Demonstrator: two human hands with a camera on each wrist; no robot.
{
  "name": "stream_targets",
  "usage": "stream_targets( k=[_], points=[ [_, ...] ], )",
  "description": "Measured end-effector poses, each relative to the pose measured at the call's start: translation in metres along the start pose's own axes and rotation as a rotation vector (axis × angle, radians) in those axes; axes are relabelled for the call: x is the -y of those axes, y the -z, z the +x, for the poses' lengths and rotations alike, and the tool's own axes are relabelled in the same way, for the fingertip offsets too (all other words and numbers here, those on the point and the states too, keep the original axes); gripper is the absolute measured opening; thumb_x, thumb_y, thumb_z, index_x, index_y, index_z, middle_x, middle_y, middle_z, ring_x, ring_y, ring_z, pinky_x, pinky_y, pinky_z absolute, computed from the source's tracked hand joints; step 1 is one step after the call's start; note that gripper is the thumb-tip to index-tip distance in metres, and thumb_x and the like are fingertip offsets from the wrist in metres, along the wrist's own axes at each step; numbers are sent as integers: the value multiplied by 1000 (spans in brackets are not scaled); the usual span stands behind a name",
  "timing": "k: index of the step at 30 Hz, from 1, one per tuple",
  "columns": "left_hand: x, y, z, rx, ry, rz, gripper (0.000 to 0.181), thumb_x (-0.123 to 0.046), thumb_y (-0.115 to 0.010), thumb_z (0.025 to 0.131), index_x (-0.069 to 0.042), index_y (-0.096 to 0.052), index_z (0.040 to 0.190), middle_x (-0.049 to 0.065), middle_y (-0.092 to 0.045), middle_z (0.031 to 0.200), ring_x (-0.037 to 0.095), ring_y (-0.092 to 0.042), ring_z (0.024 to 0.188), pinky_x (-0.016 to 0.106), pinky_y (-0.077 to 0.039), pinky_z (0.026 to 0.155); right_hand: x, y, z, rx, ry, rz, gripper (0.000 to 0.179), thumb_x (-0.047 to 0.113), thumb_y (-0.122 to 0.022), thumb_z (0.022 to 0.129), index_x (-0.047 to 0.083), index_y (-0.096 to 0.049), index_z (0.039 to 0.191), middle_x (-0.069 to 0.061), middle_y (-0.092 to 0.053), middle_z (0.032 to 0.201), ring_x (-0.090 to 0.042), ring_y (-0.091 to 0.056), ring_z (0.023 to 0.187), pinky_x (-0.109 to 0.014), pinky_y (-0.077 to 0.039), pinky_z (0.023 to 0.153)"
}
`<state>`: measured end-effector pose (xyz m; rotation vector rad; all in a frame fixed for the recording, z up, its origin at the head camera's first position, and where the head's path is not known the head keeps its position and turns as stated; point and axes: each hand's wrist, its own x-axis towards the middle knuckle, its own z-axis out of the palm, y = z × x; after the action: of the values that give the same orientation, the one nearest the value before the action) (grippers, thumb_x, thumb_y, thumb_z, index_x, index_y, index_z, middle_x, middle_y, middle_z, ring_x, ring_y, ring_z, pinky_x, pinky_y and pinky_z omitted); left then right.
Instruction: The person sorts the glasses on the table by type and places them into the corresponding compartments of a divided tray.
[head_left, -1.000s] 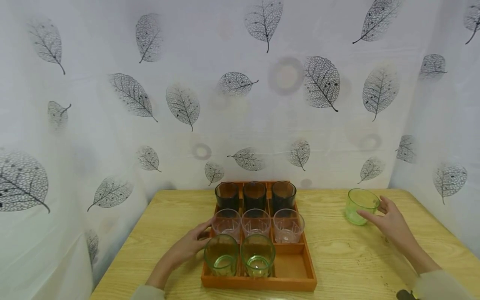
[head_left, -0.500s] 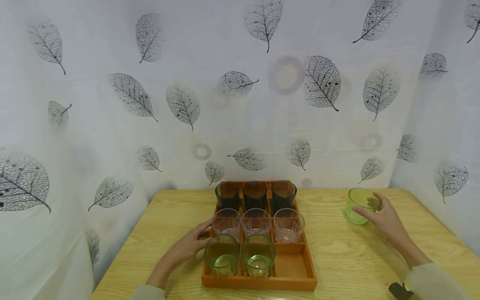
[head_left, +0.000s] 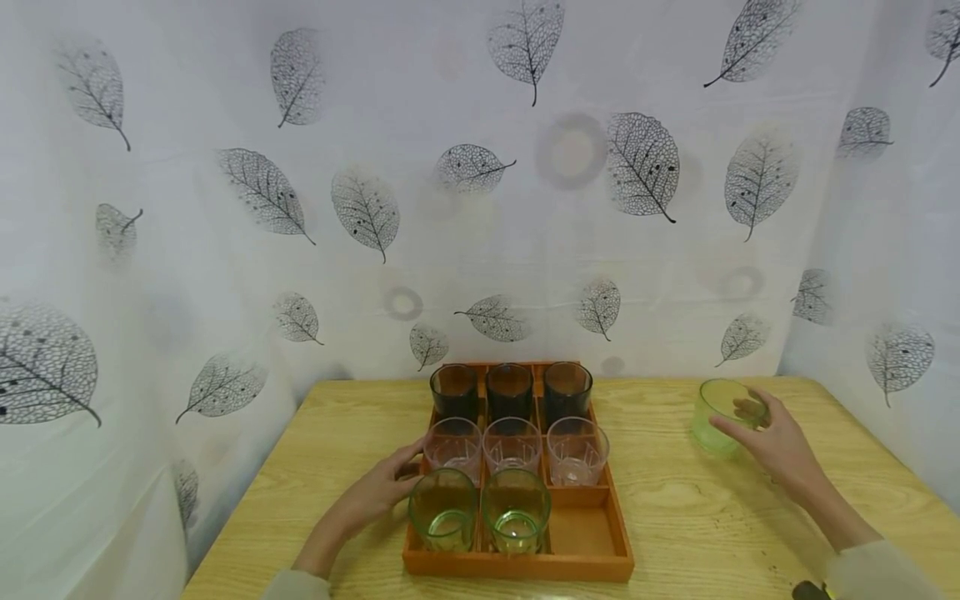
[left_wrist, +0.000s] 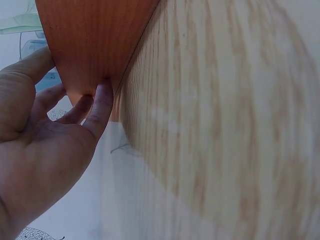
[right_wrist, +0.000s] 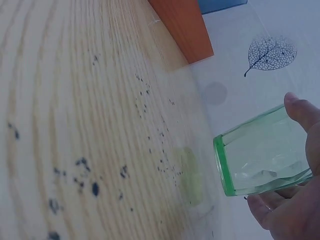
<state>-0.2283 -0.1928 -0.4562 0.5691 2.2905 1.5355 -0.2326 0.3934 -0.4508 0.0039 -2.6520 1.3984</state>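
Note:
At the right of the head view my right hand (head_left: 776,442) grips a pale green glass (head_left: 716,425), thumb on its near side and fingers behind it. In the right wrist view the glass (right_wrist: 262,155) shows a thick green base, with a gap between it and the tabletop. My left hand (head_left: 378,483) rests its fingertips against the left side of the wooden tray (head_left: 517,568); the left wrist view shows them on the tray's outer wall (left_wrist: 95,45). Two green glasses (head_left: 442,510) stand in the tray's front row, beside a bare front-right compartment (head_left: 581,525).
Three clear glasses (head_left: 576,454) fill the tray's middle row and three dark glasses (head_left: 567,392) the back row. Behind the wooden table (head_left: 360,408) hangs a white leaf-print curtain (head_left: 480,250). A small dark object (head_left: 808,590) lies by the right sleeve.
My right fingers have closed in around the green glass, and it has shifted slightly to the right. The left hand and the tray have stayed put.

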Motion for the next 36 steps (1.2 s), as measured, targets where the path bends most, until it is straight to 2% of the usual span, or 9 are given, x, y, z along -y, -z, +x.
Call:
stream_targets(
  k=[2, 5, 9, 11, 15, 18, 23, 29, 36],
  points=[
    [0, 0, 0, 1, 4, 0, 72, -27, -59, 107, -7, -21, 165, 28, -20, 166, 48, -38, 143, 58, -38, 114, 4, 3, -5, 4, 7, -30, 100, 38, -65, 103, -8, 1, 161, -43, -31, 153, -64, -32, 134, -71, -40, 101],
    [0, 0, 0, -2, 7, 4, 73, -28, -59, 107, -8, -21, 165, 27, -21, 166, 48, -39, 143, 58, -38, 113, 10, 7, -13, 24, 23, -50, 99, 37, -66, 103, -9, 1, 161, -42, -32, 153, -65, -36, 132, -39, -54, 93],
    [1, -1, 1, -6, 11, 8, 74, -30, -60, 107, -8, -21, 165, 27, -22, 166, 48, -38, 143, 58, -37, 114, 16, 9, -25, 48, 46, -52, 97, 34, -65, 103, -7, 0, 162, -40, -33, 154, -63, -39, 131, -13, -46, 74],
    [1, -2, 2, -10, 15, 8, 74, -31, -60, 106, -8, -21, 165, 26, -21, 166, 48, -38, 144, 59, -36, 114, 19, 10, -32, 53, 58, -64, 94, 33, -65, 104, -5, -2, 163, -38, -35, 154, -54, -41, 132, -12, -44, 75],
    [1, -2, 2, -13, 18, 7, 74, -31, -61, 106, -9, -22, 165, 25, -21, 167, 47, -38, 144, 59, -35, 115, 25, 11, -44, 37, 99, -93, 89, 30, -66, 104, -2, -8, 164, -33, -42, 153, -3, -47, 126, -6, -36, 79],
    [1, -1, 1, -7, 11, 5, 74, -30, -60, 106, -8, -21, 165, 26, -21, 167, 48, -38, 144, 58, -35, 115, 29, 11, -52, 31, 126, -94, 87, 25, -67, 103, -2, -11, 163, -33, -44, 151, 22, -37, 112, -6, -37, 80],
    [0, 0, 0, 9, 6, -14, 73, -27, -59, 107, -7, -20, 165, 29, -21, 165, 49, -38, 143, 58, -38, 113, 34, 13, -64, 25, 156, -105, 84, 20, -70, 101, -1, -17, 163, -26, -50, 147, 17, -48, 109, -11, -46, 79],
    [1, 0, 0, 17, 8, -32, 73, -26, -58, 108, -8, -19, 166, 30, -22, 165, 49, -39, 142, 57, -40, 112, 36, 12, -76, 14, 220, -64, 82, 10, -74, 96, 2, -24, 161, 25, -53, 134, 13, -53, 111, -15, -52, 78],
    [1, -1, 1, 18, 4, -33, 71, -25, -57, 108, -6, -19, 165, 31, -22, 164, 50, -38, 143, 58, -40, 112, 40, 5, -86, 57, 342, 23, 83, -7, -74, 90, 11, -32, 160, 22, -57, 134, 9, -55, 116, -15, -52, 83]
  ],
)
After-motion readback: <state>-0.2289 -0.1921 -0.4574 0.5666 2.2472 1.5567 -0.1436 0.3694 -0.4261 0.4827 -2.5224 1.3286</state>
